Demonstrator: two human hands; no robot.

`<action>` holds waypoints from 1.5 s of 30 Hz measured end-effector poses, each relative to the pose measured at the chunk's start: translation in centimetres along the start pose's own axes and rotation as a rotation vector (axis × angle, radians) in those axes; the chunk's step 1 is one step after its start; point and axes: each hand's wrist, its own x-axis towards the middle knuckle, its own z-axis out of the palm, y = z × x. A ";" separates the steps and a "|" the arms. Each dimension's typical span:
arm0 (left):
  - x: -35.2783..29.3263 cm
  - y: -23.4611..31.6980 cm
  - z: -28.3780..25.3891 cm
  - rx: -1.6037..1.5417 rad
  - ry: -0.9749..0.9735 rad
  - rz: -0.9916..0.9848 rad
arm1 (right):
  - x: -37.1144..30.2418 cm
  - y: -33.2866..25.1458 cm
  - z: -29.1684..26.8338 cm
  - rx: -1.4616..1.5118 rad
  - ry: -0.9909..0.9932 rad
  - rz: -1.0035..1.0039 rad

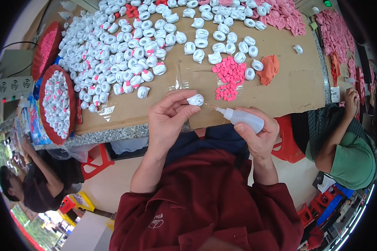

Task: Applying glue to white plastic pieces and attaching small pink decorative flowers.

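Observation:
Between the thumb and fingers of my left hand [169, 115] is a small white rounded plastic piece [195, 100], held just above the cardboard. My right hand [259, 134] grips a translucent squeeze bottle [248, 120], tilted so that its thin nozzle points left at the white piece, with a small gap between them. Beyond the bottle lies a pile of small bright pink pieces [229, 71]. An orange crumpled glove-like thing [269, 70] rests to the right of that pile. Many similar white pieces [132, 62], some with pink bits on them, spread over the far left of the table.
Cardboard [297, 85] covers the stone-edged table. At the left stand a red basin [73, 106] of white pieces and another basin [41, 58] of pink bits. Soft pink pieces [282, 19] heap at the far right. Co-workers sit on the left [42, 180] and right [343, 154].

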 end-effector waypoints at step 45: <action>-0.7 0.2 -0.2 -0.038 0.016 -0.023 | 0.5 0.0 0.1 0.158 0.076 0.124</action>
